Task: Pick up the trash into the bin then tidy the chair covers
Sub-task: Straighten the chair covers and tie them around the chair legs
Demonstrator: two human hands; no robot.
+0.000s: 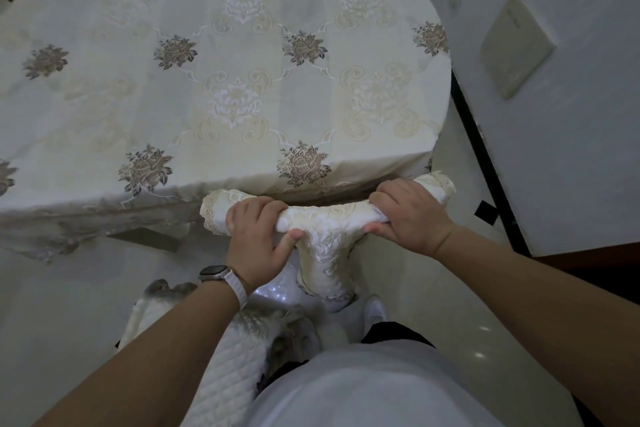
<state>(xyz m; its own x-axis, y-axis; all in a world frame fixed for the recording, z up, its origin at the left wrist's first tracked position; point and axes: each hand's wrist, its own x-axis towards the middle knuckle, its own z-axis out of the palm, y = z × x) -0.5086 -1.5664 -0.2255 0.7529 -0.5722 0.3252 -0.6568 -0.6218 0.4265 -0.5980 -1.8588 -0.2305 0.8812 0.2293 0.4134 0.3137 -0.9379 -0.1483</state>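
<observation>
Chair cover: cream, embroidered, bunched into a roll, held horiz. just in front of tablecloth edge, mid part drooping. L hand curled round roll nr one end, R hand gripping nr the other. Watch on L wrist. Quilted cover under L forearm.
</observation>
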